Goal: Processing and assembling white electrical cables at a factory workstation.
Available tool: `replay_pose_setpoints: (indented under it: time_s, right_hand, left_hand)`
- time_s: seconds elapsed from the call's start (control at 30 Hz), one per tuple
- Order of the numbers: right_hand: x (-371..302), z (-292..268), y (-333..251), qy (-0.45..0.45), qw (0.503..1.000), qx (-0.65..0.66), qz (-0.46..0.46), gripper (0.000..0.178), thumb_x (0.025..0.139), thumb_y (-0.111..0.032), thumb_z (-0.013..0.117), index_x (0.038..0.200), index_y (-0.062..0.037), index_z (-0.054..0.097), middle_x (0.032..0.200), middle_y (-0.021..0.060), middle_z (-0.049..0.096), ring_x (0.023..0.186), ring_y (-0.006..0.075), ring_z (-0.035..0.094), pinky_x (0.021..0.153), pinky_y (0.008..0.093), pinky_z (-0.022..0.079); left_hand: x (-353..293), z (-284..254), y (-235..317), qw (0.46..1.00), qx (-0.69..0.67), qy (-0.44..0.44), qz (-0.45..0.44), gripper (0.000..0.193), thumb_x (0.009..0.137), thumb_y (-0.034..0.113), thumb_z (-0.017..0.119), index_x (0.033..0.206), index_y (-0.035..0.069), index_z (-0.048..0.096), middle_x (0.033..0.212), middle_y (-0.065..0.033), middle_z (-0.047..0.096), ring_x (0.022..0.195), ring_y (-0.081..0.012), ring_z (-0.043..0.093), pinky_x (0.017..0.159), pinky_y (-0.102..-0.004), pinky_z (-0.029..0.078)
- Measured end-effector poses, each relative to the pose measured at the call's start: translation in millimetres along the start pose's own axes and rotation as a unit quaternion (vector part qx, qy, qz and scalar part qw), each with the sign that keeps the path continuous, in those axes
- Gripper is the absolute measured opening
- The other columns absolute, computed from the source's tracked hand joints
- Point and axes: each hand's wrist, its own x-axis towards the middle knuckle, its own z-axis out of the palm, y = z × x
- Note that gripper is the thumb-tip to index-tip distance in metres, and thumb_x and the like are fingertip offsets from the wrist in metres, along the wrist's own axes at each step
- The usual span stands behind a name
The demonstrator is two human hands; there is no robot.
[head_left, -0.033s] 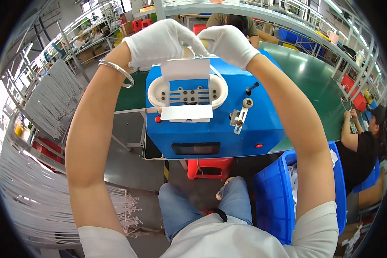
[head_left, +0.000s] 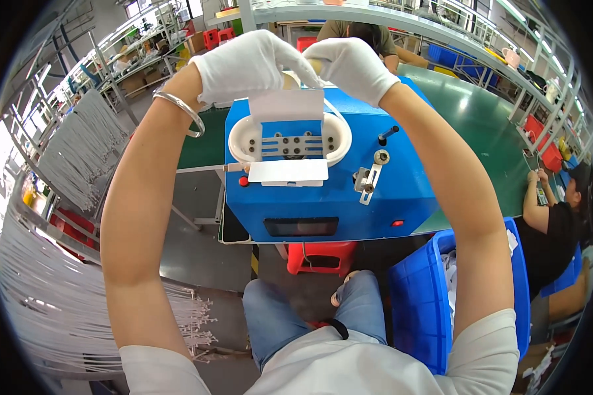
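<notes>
My left hand [head_left: 245,66] and my right hand [head_left: 352,67], both in white gloves, meet fingertip to fingertip above the far edge of a blue machine [head_left: 369,217]. Fingers on both hands are bent and pinched together; whatever they hold is hidden by the gloves. Just below them, a white strip [head_left: 335,110] runs down to a white oval guide [head_left: 339,141] on the machine's top. Inside the guide lies a slotted metal plate [head_left: 296,146] with several bolts. White flaps stand behind [head_left: 286,105] and in front [head_left: 288,172] of that plate.
A metal bracket [head_left: 370,178] and a black post [head_left: 387,135] rise at the machine's right. A blue bin [head_left: 418,296] with white pieces stands by my right arm. Bundled white cords [head_left: 79,289] hang at left. Two people sit nearby, one beyond the machine, one at right.
</notes>
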Motion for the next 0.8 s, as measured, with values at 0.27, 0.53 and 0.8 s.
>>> replay_pose_setpoints:
  time_s: [0.27, 0.53, 0.8]
  right_hand:
    - [-10.3, -48.6, -82.4, 0.154, 0.986, 0.025, -0.059, 0.014, 0.076, -0.001, 0.066, 0.088, -0.0073, 0.068, 0.087, 0.0079, 0.064, 0.078, 0.0223, 0.062, 0.070, 0.0298, 0.051]
    - [-29.0, -40.1, -101.6, -0.084, 0.983, -0.154, -0.058, 0.021, 0.067, -0.003, 0.067, 0.087, -0.0100, 0.066, 0.081, 0.0073, 0.058, 0.077, 0.0250, 0.058, 0.067, 0.0342, 0.050]
    - [-4.8, -46.3, -87.7, -0.254, 0.925, 0.165, 0.230, 0.024, 0.084, -0.019, 0.061, 0.102, -0.0027, 0.064, 0.095, 0.0092, 0.063, 0.090, 0.0201, 0.059, 0.080, 0.0324, 0.050]
  left_hand:
    - [-55.9, -22.0, 14.9, 0.994, 0.021, 0.033, -0.106, 0.019, 0.077, 0.003, 0.064, 0.094, 0.006, 0.073, 0.084, -0.0083, 0.068, 0.076, -0.0179, 0.063, 0.079, -0.0272, 0.050]
    - [-86.7, -2.8, 16.7, 0.979, 0.156, 0.064, -0.118, 0.020, 0.081, 0.009, 0.063, 0.099, 0.007, 0.071, 0.086, -0.0145, 0.069, 0.078, -0.0258, 0.064, 0.077, -0.0312, 0.050]
    - [-79.4, 54.0, 14.8, 0.935, 0.219, 0.280, 0.019, 0.020, 0.071, 0.001, 0.064, 0.090, 0.006, 0.068, 0.085, -0.0099, 0.062, 0.079, -0.0260, 0.060, 0.074, -0.0334, 0.050]
